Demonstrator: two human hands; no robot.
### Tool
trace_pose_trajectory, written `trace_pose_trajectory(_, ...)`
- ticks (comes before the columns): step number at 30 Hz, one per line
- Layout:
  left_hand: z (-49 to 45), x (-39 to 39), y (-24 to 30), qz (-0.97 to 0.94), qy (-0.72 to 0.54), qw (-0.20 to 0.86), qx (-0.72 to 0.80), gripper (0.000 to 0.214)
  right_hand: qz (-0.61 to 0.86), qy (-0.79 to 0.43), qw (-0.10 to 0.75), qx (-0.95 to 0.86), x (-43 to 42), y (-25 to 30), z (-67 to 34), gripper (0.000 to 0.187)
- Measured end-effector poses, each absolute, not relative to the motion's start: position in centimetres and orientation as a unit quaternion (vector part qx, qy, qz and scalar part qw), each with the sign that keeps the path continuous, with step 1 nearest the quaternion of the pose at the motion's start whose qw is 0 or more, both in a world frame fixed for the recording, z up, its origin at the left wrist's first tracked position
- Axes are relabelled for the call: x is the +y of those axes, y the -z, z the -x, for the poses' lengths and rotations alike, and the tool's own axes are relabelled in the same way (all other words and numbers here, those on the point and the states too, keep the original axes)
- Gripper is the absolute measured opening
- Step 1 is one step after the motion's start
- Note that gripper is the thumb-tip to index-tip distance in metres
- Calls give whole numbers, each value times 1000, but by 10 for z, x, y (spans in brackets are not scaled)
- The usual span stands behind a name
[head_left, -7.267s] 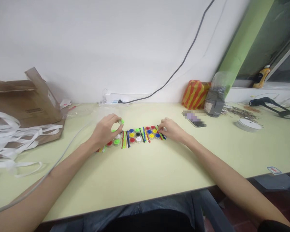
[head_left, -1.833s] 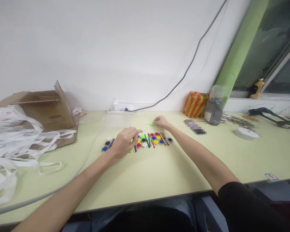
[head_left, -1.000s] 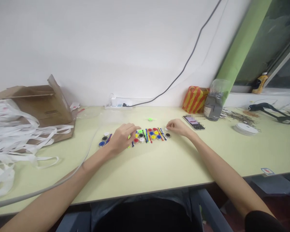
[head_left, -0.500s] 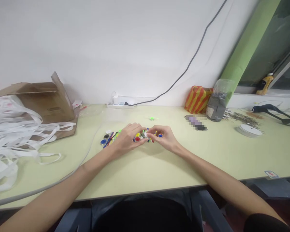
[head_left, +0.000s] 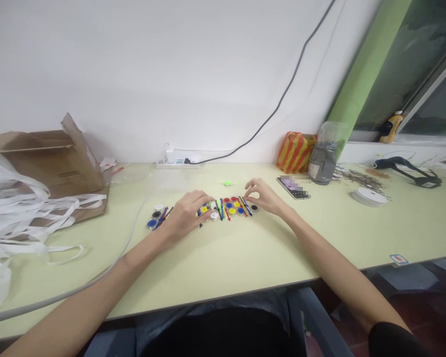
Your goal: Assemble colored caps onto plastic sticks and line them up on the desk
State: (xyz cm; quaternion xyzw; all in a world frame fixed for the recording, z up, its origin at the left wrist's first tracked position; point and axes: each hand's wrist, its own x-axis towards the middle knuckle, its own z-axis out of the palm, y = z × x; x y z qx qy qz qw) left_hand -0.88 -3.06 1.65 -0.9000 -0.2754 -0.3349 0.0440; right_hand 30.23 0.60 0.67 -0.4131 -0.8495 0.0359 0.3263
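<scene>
A row of small round discs and coloured strips lies on the pale table, spread across both hands' reach. Over its left middle is my left hand (head_left: 186,213), thumb and forefinger closed about a small white disc (head_left: 213,204); a yellow disc (head_left: 204,208) shows inside the curve of the fingers. My right hand (head_left: 265,197) hovers at the row's right end, fingers bent and apart, nothing visible between them. Close by it are a black disc (head_left: 254,208) and slanting strips (head_left: 246,206). A blue disc (head_left: 151,224) lies at the far left end. My left hand hides part of the row.
A bright green piece (head_left: 227,184) lies behind the row. White straps (head_left: 18,198) spill from a cardboard box (head_left: 67,168) at left. A grey cable (head_left: 130,248) crosses the table. To the right are a phone (head_left: 293,187), striped bag (head_left: 294,152) and white roll (head_left: 369,196).
My right hand has let go of the white disc and drawn back up and right, uncovering the row's right part. My left hand stays over the row. The view has shifted slightly right.
</scene>
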Motion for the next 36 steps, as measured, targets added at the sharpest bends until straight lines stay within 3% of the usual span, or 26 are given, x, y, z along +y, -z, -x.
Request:
trace_pose_trajectory(4, 10, -28, -14, 902, 332, 43, -273, 21, 438, -28, 266, -858, 12, 3, -307, 10)
trace_pose_trajectory(13, 11, -26, -13, 905, 325, 48, -269, 23, 463, -17, 225, -857, 17, 9, -306, 8)
trace_pose_trajectory(36, 11, -28, -13, 908, 322, 44, -265, 22, 463, -17, 251, -850, 14, 15, -292, 11)
